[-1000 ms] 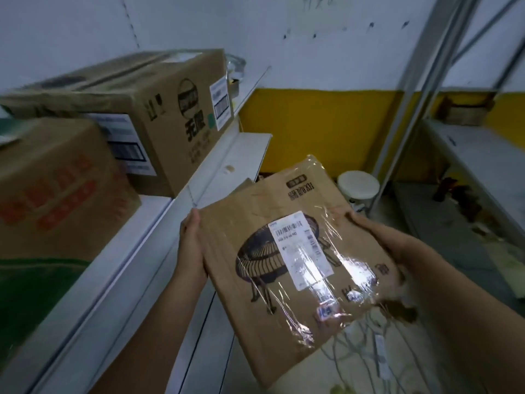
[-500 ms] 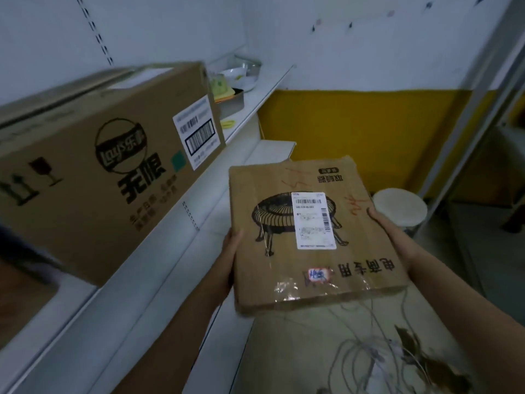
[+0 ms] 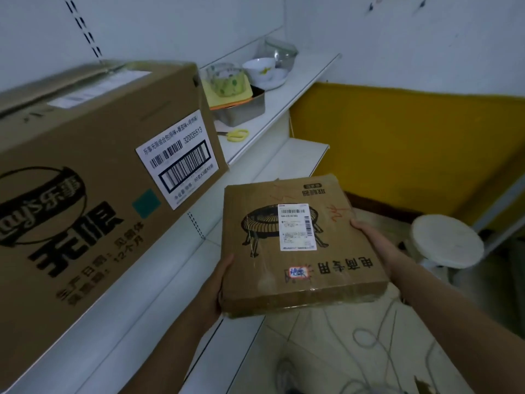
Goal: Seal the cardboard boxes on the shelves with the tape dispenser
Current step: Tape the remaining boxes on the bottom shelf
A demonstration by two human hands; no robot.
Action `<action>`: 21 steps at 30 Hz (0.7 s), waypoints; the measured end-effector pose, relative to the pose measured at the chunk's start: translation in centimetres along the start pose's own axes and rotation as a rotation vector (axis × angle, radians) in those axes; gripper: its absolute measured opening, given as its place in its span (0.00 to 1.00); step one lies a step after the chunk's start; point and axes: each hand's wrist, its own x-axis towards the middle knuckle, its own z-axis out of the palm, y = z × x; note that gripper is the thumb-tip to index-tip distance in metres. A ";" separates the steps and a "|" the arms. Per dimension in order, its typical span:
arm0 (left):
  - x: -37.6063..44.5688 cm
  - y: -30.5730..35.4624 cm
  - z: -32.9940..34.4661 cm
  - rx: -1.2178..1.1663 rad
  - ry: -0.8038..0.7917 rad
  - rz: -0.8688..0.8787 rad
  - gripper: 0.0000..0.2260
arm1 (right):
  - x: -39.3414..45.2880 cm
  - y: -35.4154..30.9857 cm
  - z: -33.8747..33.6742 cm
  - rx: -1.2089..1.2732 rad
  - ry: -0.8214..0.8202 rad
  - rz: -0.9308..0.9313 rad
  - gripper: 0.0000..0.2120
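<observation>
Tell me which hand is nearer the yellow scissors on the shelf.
Left. The left hand grips the flat cardboard box on its shelf side, below the yellow scissors; the right hand holds the far edge.

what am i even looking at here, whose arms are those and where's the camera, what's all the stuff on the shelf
There is no machine here: a person wears one wide-angle camera on the head, looking forward and down, so the two bare arms are that person's own. The left hand and right hand grip opposite edges of a flat brown cardboard box with a white shipping label, held in the air beside the white shelves. On the upper shelf stands a large brown cardboard carton with a barcode sticker. Behind it are a metal tray, a white bowl and yellow-handled scissors. A round white stool stands on the floor at right. I can make out no tape dispenser.
</observation>
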 end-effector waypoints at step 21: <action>14.5 13.2 10.7 1.036 0.514 0.650 0.11 | 13.1 -20.5 -3.9 -0.201 0.031 -0.050 0.15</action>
